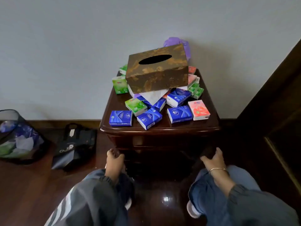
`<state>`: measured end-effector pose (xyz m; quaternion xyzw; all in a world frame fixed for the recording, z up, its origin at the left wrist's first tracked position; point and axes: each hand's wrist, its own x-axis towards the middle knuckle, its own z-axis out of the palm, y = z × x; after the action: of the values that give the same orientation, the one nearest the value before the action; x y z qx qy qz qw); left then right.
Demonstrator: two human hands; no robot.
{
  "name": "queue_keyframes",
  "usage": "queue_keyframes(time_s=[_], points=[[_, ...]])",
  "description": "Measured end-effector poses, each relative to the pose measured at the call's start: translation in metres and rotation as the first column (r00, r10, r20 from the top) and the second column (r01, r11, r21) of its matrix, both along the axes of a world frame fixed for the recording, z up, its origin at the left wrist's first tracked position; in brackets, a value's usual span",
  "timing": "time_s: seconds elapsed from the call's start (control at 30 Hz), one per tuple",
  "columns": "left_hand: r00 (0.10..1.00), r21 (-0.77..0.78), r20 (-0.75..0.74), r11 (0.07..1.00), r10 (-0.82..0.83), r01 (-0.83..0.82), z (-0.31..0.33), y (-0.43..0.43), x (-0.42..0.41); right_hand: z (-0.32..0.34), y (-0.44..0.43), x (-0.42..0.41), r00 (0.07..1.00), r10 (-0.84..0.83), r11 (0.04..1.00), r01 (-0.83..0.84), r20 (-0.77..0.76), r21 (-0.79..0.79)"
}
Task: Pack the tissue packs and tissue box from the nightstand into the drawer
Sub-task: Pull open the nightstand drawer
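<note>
Dark wooden nightstand stands directly beyond both hands. Brown floral tissue box sits tilted atop a heap of blue, green and pink tissue packs on its top. Black tote bag and mesh wastebasket lie left of the left hand. Left hand and right hand, fingers curled, grip the drawer front's outer edges.

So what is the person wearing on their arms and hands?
Both hands are bare, with no gloves. The left hand comes out of a dark grey sleeve with a gathered elastic cuff and pale streaks lower down. The right hand has a thin gold-coloured bangle at the wrist, and its sleeve, also dark grey with a gathered cuff, sits further up the forearm.
</note>
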<state>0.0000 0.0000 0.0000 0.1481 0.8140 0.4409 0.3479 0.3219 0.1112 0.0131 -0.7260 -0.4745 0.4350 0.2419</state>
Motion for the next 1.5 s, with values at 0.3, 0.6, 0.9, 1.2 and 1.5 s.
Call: queue_keyframes(time_s=[0.3, 0.6, 0.9, 1.2, 1.5], points=[[0.991, 0.084, 0.108, 0.994, -0.079, 0.070, -0.041, 0.025, -0.019, -0.035, 0.028, -0.023, 0.986, -0.078, 0.984, 0.052, -0.149, -0.171], [0.981, -0.024, 0.008, 0.980, -0.196, 0.196, -0.049, 0.013, -0.034, -0.040, 0.032, -0.010, 0.991, -0.073, 0.990, 0.058, -0.110, -0.131], [0.954, -0.095, 0.074, 0.950, -0.291, 0.297, -0.033, -0.024, -0.043, -0.045, 0.019, 0.027, 0.999, 0.045, 0.978, -0.050, -0.028, -0.205], [0.501, -0.333, -0.672, 0.827, -0.546, 0.454, -0.012, -0.032, 0.034, -0.030, -0.039, -0.010, 0.658, 0.420, 0.822, -0.567, 0.625, 0.045], [0.296, -0.644, -0.457, 0.542, -0.839, 0.541, -0.014, -0.008, 0.057, -0.027, -0.039, -0.025, 0.421, 0.634, 0.684, -0.697, 0.649, -0.216]])
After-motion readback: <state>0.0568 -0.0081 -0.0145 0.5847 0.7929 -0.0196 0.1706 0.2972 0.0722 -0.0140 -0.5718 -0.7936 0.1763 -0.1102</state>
